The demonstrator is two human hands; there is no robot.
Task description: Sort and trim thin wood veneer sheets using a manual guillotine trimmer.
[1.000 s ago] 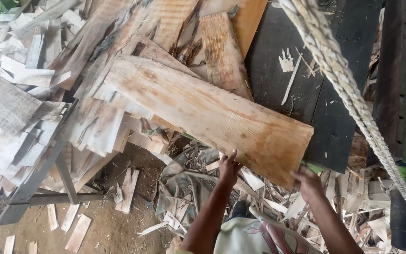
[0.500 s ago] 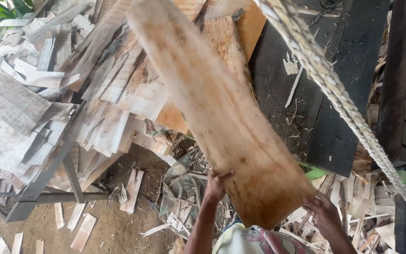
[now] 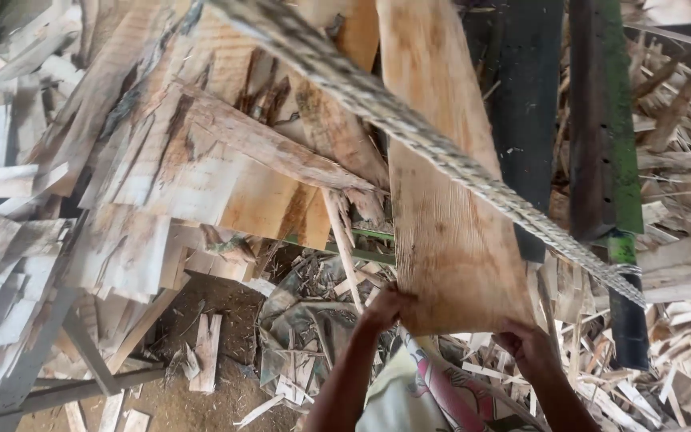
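The board (image 3: 441,192) now stands nearly lengthwise away from me, its near end gripped by both my hands: left hand (image 3: 384,306) closed on the near left corner, right hand (image 3: 531,346) clamped under the near right corner, fingers curled around the edge. One second ago the same board lay crosswise, long side running left to right in front of my hands; half a second ago it was mid-swing, diagonal and blurred. So the board has been turned roughly a quarter turn and its far end lifted up and forward, beyond my hands. My judgement: the turn is about complete and the board is lined up with the dark frame (image 3: 521,120) just right of it and beyond my right hand. A twisted rope (image 3: 457,168) crosses over the board's face from upper left to lower right, ending past my right hand; whether it touches the wood I cannot tell. Left of my left hand, the pile of offcut slabs (image 3: 201,168) looks much as it did. Scraps and splinters (image 3: 313,336) lie under my left hand, as before.
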